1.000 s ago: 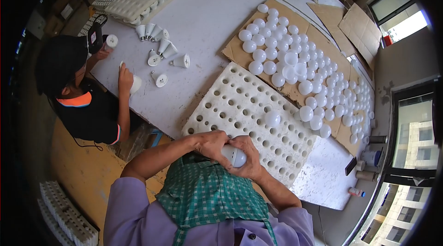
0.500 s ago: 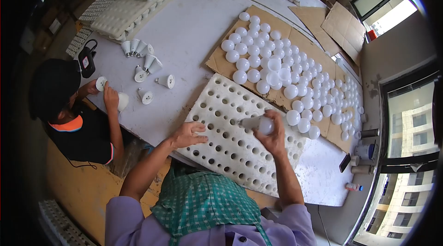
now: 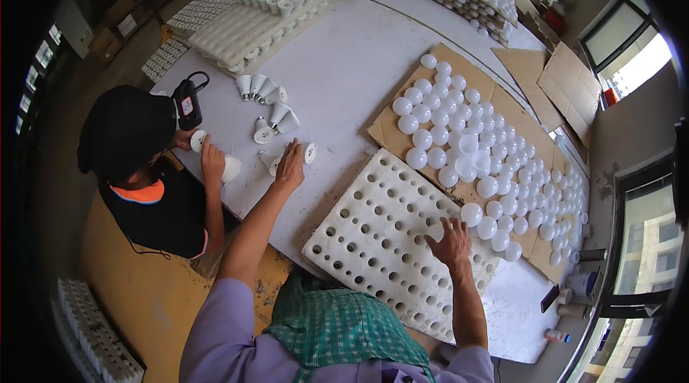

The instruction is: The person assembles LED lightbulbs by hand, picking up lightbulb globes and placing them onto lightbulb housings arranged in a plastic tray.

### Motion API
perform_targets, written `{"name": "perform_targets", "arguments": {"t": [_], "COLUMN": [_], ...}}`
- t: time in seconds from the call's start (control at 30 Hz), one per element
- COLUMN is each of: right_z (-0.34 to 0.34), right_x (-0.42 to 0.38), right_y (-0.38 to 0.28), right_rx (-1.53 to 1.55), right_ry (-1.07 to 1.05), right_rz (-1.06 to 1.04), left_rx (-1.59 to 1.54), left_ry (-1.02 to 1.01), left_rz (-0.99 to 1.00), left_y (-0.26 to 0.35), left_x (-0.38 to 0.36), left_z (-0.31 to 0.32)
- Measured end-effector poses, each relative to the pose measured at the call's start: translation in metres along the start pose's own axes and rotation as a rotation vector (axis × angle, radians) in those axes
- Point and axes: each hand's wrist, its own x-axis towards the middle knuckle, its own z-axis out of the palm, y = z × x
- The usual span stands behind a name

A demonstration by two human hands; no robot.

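Note:
My left hand (image 3: 289, 169) reaches across the table beside the other person. Its fingers are closed over the narrow body of a white LED bulb base (image 3: 309, 152), whose round face shows at the right of the fingertips. Another bulb base (image 3: 269, 160) lies just left of this hand, partly covered. My right hand (image 3: 453, 245) hovers over the white foam tray (image 3: 373, 214) with holes, empty, fingers spread. By its fingertips, a white bulb globe (image 3: 471, 214) stands at the tray's far edge.
Many white globes (image 3: 422, 139) sit on a cardboard sheet (image 3: 387, 128) behind the tray. Several bulb bases (image 3: 264, 132) lie at left, near stacked trays of bases (image 3: 237, 31). A person in a black cap (image 3: 125, 128) holds a bulb base (image 3: 198, 141).
My left hand has moved from the tray to the loose bulb bases. My right hand has let go of the bulb; a globe now stands at the tray's far edge. The view has shifted.

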Motion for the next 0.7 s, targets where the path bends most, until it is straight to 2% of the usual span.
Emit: {"name": "perform_targets", "arguments": {"t": [0.03, 0.13, 0.2, 0.27, 0.3, 0.37, 0.4, 0.43, 0.47, 0.5, 0.53, 0.6, 0.7], "right_z": [0.000, 0.008, 0.007, 0.002, 0.004, 0.013, 0.014, 0.016, 0.020, 0.015, 0.008, -0.005, -0.012], "right_x": [-0.004, -0.011, -0.019, -0.031, -0.038, -0.049, -0.053, -0.056, -0.061, -0.063, -0.065, -0.067, -0.066], "right_y": [-0.008, -0.011, -0.012, -0.010, -0.006, 0.003, 0.003, 0.001, -0.002, -0.009, -0.016, -0.031, -0.043], "right_rx": [-0.012, 0.021, 0.041, 0.267, 0.264, 1.568, 1.569, 1.855, 2.138, 2.220, 2.225, 2.088, 1.968], "right_ry": [-0.059, -0.160, -0.121, 0.048, 0.044, -0.039, -0.038, -0.043, -0.046, -0.071, -0.072, -0.053, -0.098], "right_rz": [0.034, 0.127, 0.148, 0.172, 0.188, 0.445, 0.457, 0.357, 0.244, 0.215, 0.230, 0.144, 0.112], "left_rx": [-0.009, 0.020, 0.136, 0.172, 0.216, 0.141, 0.071, 0.073, -0.070, -0.211, -0.206, -0.845, -1.558], "left_ry": [-0.123, -0.198, -0.269, -0.329, -0.384, -0.386, -0.381, -0.391, -0.259, -0.126, -0.138, -0.319, -0.601], "left_rz": [-0.043, -0.080, -0.084, -0.044, -0.030, -0.058, -0.099, -0.095, -0.132, -0.170, -0.171, -0.207, -0.243], "left_y": [0.001, -0.002, 0.001, 0.005, 0.010, 0.023, 0.027, 0.028, 0.029, 0.030, 0.038, 0.056, 0.122], "left_x": [0.012, 0.037, 0.049, 0.055, 0.053, 0.047, 0.042, 0.037, 0.030, 0.021, 0.011, -0.013, -0.066], "left_z": [-0.001, 0.014, 0.014, 0.011, 0.008, 0.004, 0.005, 0.011, 0.017, 0.023, 0.015, -0.009, -0.060]}}
